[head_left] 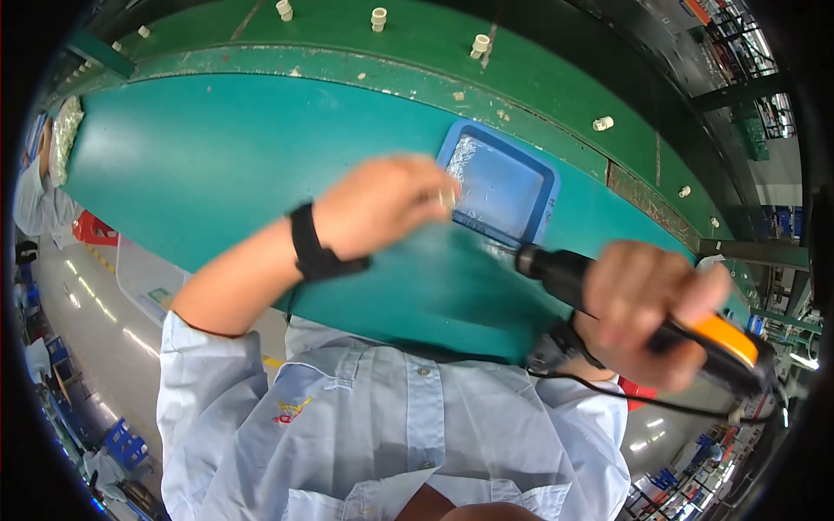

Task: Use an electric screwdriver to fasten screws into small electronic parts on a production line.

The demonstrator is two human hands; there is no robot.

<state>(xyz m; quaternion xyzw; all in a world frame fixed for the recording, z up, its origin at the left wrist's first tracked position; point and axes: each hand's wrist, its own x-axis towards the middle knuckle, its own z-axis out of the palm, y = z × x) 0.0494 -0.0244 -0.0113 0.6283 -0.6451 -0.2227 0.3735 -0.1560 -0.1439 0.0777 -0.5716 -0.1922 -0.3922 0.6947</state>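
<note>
On the light blue shirt (pixel 391 443) there is a small red and yellow embroidered emblem (pixel 294 410), and the rim of the blue tray (pixel 552 184) carries small dark marks, too small for reading. The right hand (pixel 651 304) is closed around a black and orange electric screwdriver (pixel 566 276), whose nose is near the tray's lower corner. The left hand (pixel 380 204) has its fingertips gathered at the tray's left edge; because of blur, I cannot tell whether they grasp something.
</note>
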